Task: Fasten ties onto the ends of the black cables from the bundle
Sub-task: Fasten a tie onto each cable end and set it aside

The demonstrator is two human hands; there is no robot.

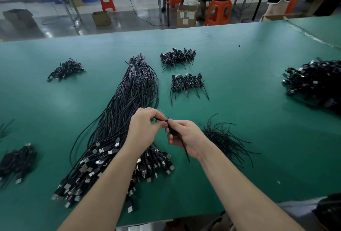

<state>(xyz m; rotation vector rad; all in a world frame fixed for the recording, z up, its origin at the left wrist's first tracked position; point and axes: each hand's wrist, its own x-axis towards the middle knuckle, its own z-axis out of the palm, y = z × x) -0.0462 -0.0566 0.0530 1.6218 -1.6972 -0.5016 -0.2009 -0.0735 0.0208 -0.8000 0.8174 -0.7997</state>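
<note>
Both hands are working above the green counter [239,101], near its front middle. The left hand [145,129] is pinching a thin black tie [162,120] between thumb and curled fingers [156,115]. The right hand [186,136] is gripping a folded black cable [181,143] in its curled fingers [172,139]; the cable's long axis is running from the fingertips down toward the person, and its free end is sticking out below the palm. The tie is lying across the top of the cable, roughly left to right, with 1 short tip pointing up.

The bundle [132,90] is lying just left of the hands, partly under the left forearm. Its long axis is going from the far tied end, near the counter middle, toward the person, where the plugs [99,160] are fanning out close to the front edge.

No box is standing on the counter; the things are lying in loose piles. 2 small piles of finished cables [177,56] [188,83] are lying beyond the hands, 1 more [64,69] far left, and a big heap [313,83] is lying at the right edge. Spare ties [225,138] are lying just right of the right hand. More cables [16,160] are lying at the left edge.

Open green surface is lying between the ties and the big heap, and also along the far edge. Cardboard boxes [186,15] are standing on the floor behind; I cannot tell what they hold.
</note>
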